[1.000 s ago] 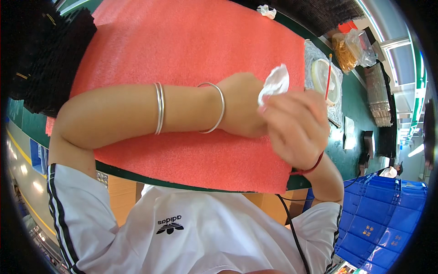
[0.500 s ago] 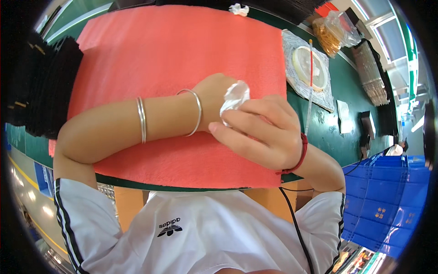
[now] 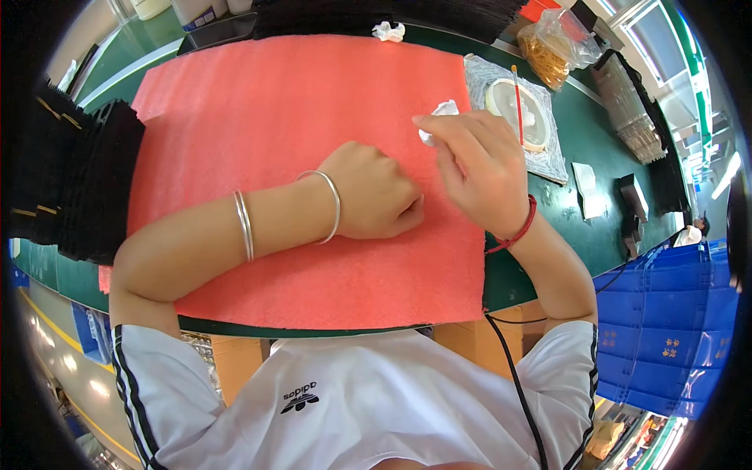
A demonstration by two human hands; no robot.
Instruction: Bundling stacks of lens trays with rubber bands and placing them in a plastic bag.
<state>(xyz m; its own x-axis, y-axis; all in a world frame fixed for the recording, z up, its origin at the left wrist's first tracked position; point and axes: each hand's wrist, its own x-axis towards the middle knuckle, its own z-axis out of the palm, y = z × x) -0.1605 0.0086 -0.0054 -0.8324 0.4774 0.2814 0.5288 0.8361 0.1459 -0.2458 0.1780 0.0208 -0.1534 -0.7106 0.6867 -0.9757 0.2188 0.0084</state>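
Note:
My left hand is closed in a fist on a pink foam mat. Its fingers curl under, so anything inside is hidden. To the right of it, and apart from it, my right hand pinches a crumpled white tissue over the mat's right side. A round, pale-rimmed dish stands just beyond the right hand on a wrapped pad. Across the dish lies a thin brush-like stick, partly red.
Stacked black pieces stand at the left, with more black stacks along the back. Another crumpled tissue lies at the mat's far edge. A bag of yellowish bands and a small dark device are on the right. Blue crates stand below.
My right hand has moved away from the left hand, to the right and farther out, carrying the tissue. The left hand stays in a fist. The view has shifted slightly.

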